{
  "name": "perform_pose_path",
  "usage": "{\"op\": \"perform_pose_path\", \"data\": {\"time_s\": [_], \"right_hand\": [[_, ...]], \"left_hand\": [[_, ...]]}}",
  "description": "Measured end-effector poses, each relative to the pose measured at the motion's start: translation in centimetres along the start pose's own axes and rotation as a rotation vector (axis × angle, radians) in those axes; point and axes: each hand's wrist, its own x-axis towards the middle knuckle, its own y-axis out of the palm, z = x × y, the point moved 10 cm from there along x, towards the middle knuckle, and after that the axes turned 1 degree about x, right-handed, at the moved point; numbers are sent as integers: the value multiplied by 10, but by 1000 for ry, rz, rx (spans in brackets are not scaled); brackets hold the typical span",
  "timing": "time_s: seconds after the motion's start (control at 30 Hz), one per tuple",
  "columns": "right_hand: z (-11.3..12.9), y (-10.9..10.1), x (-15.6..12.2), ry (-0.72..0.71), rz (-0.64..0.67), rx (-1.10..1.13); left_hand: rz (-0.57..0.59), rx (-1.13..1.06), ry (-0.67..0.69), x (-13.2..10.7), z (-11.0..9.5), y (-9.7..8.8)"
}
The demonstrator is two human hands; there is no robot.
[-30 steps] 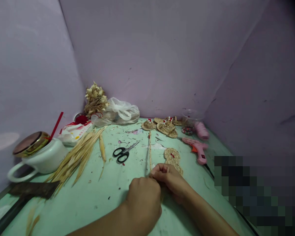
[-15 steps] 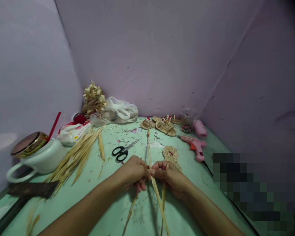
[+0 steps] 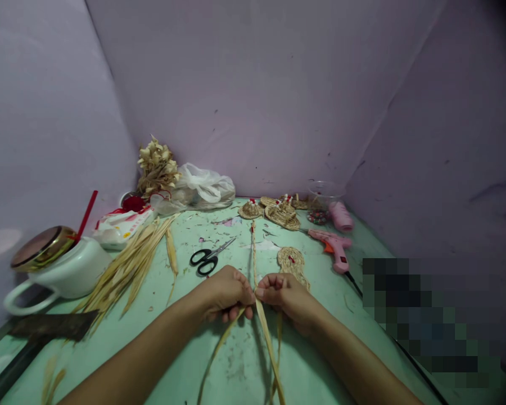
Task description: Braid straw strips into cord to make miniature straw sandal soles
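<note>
My left hand (image 3: pixel 225 293) and my right hand (image 3: pixel 284 297) meet at the middle of the green table (image 3: pixel 172 349), both pinched on a straw braid (image 3: pixel 253 253). The finished braid runs away from my fingers toward the far wall. Three loose straw strands (image 3: pixel 266 343) trail from my hands back toward me. A small woven straw shape (image 3: pixel 292 264) lies just beyond my right hand. Black scissors (image 3: pixel 209 258) lie a little beyond my left hand.
A bundle of straw strips (image 3: pixel 129 264) lies at the left, beside a white mug with a gold lid (image 3: pixel 54 264). A pink glue gun (image 3: pixel 332 247), several woven pieces (image 3: pixel 278 212), a plastic bag (image 3: pixel 202 188) and dried husks (image 3: pixel 154 163) sit near the walls.
My left hand has come off the top of my right hand and moved left beside it. The loose strands now show, spread toward me. The view has tilted slightly.
</note>
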Motion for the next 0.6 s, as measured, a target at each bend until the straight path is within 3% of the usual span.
{"op": "perform_pose_path", "data": {"time_s": [0.2, 0.3, 0.47, 0.6], "right_hand": [[0, 2, 2, -21, 56, -51], [1, 1, 2, -44, 81, -80], [0, 1, 7, -86, 103, -144], [9, -8, 4, -161, -33, -391]], "left_hand": [[-16, -33, -57, -1, 2, -1], [-82, -18, -86, -2, 3, -7], [-120, 34, -13, 1, -2, -7], [-244, 70, 48, 3, -4, -12]]}}
